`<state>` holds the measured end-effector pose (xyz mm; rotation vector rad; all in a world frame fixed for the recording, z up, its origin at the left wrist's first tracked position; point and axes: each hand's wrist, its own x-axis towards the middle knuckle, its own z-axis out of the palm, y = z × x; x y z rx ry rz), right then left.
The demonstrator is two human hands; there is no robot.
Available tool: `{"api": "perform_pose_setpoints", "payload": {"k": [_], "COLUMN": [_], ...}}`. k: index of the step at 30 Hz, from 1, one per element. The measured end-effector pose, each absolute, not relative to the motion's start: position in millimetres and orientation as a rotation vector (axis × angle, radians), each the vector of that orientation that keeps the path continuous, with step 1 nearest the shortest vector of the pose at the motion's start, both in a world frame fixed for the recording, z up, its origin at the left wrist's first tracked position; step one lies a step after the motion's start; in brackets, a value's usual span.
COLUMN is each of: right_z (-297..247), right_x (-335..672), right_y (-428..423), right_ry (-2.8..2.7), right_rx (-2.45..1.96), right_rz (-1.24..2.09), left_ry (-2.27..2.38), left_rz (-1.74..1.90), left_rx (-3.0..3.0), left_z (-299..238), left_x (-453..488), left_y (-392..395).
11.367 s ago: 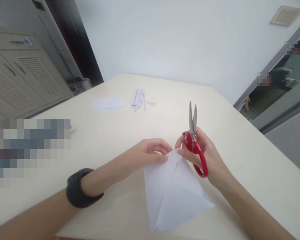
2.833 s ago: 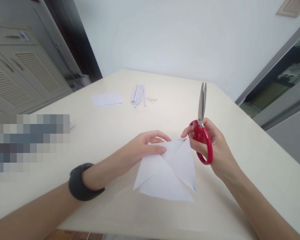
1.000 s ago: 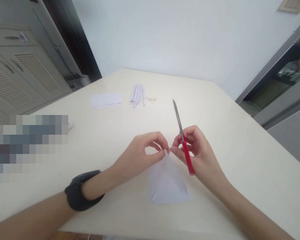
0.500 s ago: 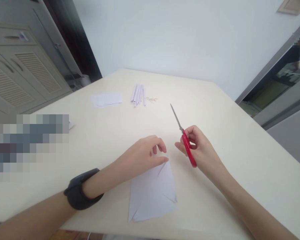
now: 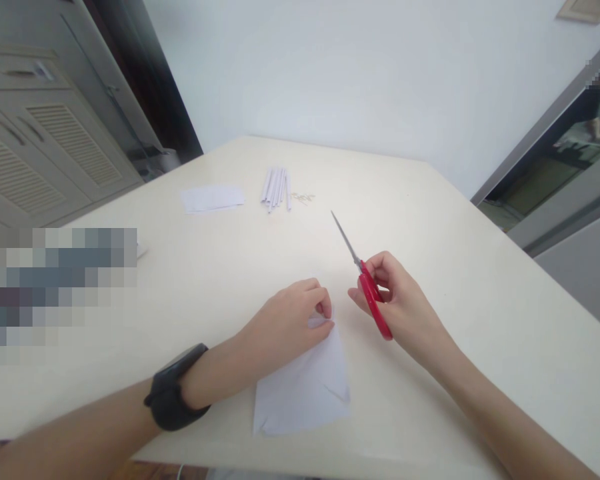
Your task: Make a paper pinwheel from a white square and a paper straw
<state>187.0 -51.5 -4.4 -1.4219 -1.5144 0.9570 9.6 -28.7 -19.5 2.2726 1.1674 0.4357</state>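
A white sheet of paper (image 5: 305, 393) with slits cut at its corners lies near the table's front edge. My left hand (image 5: 295, 317), a black watch (image 5: 177, 390) on its wrist, pinches the paper's far corner between thumb and fingers. Part of the paper is hidden under that hand. To the right, my right hand (image 5: 395, 290) holds red-handled scissors (image 5: 373, 300) by the handles. Their blades look closed and point forward and left, apart from the paper.
Farther back on the white table (image 5: 405, 213) lie several rolled paper tubes (image 5: 276, 189), some small thin bits (image 5: 303, 198) and a stack of white paper (image 5: 213, 199). A blurred-out object (image 5: 55, 287) is at the left. A person (image 5: 597, 110) is beyond the doorway at right.
My left hand's fingers have closed on the paper's far corner, and the paper has shifted slightly. The scissors' tips have swung a little to the left.
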Motion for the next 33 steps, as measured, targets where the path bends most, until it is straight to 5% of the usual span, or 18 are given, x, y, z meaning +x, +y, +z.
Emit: {"api": "perform_pose_setpoints", "payload": {"k": [9, 20, 33], "right_z": [-6, 1, -2], "right_x": [188, 187, 184], "right_y": [-53, -55, -57], "right_ry": [-1.535, -1.548, -1.762], "right_rx": [-1.425, -1.377, -1.525], "right_rz": [0.943, 0.859, 0.642], "left_ry": [1.106, 0.822, 0.743], "left_rz": [0.489, 1.001, 1.066], "left_rx": [2.228, 1.743, 1.459], "left_z": [-16, 9, 3], "left_x": [8, 1, 1], "left_y": [-24, -21, -18]}}
